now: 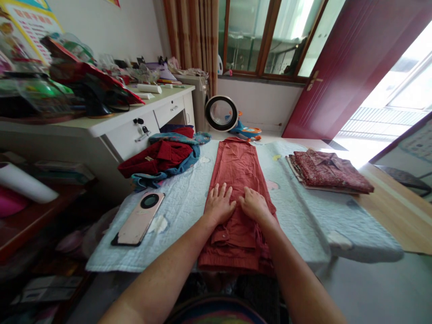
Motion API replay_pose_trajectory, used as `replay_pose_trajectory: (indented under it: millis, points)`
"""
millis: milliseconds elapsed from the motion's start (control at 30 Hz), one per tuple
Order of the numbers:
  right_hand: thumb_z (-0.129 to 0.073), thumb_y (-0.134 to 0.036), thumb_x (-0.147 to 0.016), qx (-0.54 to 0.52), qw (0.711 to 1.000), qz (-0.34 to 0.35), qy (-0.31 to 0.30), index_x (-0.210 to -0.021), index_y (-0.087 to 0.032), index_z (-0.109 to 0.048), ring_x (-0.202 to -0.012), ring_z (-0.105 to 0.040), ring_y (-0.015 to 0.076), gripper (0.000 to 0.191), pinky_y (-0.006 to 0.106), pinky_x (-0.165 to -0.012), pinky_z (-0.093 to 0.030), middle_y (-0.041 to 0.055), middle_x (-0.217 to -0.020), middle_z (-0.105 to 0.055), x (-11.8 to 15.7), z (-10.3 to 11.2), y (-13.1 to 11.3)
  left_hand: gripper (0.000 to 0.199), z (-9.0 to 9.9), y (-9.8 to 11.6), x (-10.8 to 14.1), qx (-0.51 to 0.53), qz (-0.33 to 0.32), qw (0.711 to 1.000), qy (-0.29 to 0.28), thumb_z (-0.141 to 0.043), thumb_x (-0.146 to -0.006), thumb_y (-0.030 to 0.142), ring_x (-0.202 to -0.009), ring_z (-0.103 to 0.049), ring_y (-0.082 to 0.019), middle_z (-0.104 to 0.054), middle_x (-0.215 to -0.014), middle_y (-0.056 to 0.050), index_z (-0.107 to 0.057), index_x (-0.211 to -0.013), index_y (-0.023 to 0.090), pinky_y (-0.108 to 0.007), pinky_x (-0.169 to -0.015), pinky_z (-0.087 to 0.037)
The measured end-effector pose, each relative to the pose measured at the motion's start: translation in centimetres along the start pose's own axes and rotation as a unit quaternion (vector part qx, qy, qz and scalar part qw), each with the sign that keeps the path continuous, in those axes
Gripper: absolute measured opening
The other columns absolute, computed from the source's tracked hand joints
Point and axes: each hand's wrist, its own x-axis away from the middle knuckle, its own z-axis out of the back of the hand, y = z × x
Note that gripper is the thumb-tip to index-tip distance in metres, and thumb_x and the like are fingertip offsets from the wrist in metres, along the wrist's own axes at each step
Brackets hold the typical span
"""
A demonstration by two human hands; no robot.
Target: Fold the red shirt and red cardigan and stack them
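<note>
A rust-red shirt [236, 162] lies folded into a long narrow strip on the pale blue quilted cloth [182, 225]. Its far end looks like a collar, and a small button shows on a flap near me. My left hand [219, 204] rests flat on the middle of the shirt with fingers spread. Beside it, my right hand [255, 205] presses on the shirt's right half, fingers slightly bent and apart. The palms hide the fabric under them. To the right sits a stack of folded patterned clothes [330, 170], a collared one on top.
A phone [140, 219] lies at the cloth's left. Behind it are crumpled red and blue clothes [165, 155], against a white desk [118, 135] crowded with items. A washing machine [201, 92], a round-framed object [222, 113] and a red door [324, 58] stand beyond.
</note>
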Motion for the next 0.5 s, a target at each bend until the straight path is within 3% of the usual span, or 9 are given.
replay_pose_trajectory:
  millis: [133, 300, 500]
  points:
    - [-0.034, -0.025, -0.095, -0.02, 0.997, 0.015, 0.068, -0.145, -0.007, -0.039, -0.142, -0.032, 0.0231, 0.053, 0.035, -0.113, -0.027, 0.0158, -0.153, -0.039, -1.5, -0.9, -0.6, 0.065, -0.1, 0.0, 0.0, -0.008, 0.001, 1.0, 0.002, -0.038, -0.095, 0.052, -0.146, -0.024, -0.034, -0.031, -0.159, -0.011, -0.037, -0.15, 0.016, -0.047, -0.117, -0.023]
    - [-0.033, -0.031, -0.097, 0.004, 0.999, -0.01, 0.033, -0.148, -0.009, -0.037, -0.145, -0.026, 0.0259, 0.056, 0.039, -0.116, -0.021, 0.0136, -0.157, -0.031, -1.7, -2.7, -0.3, 0.065, -0.2, 0.0, -0.1, -0.006, 0.005, 1.0, -0.003, -0.037, -0.095, 0.052, -0.145, -0.025, -0.034, -0.03, -0.159, -0.01, -0.038, -0.149, 0.017, -0.048, -0.117, -0.023]
    - [-0.034, -0.046, -0.096, 0.029, 0.997, -0.064, 0.013, -0.152, -0.016, -0.031, -0.147, -0.02, 0.0319, 0.064, 0.044, -0.114, -0.019, 0.0157, -0.16, -0.025, -1.6, -2.5, -0.7, 0.065, 0.0, 0.1, -0.1, -0.004, 0.013, 1.0, -0.005, -0.037, -0.095, 0.054, -0.145, -0.025, -0.033, -0.03, -0.159, -0.012, -0.039, -0.149, 0.018, -0.046, -0.117, -0.023]
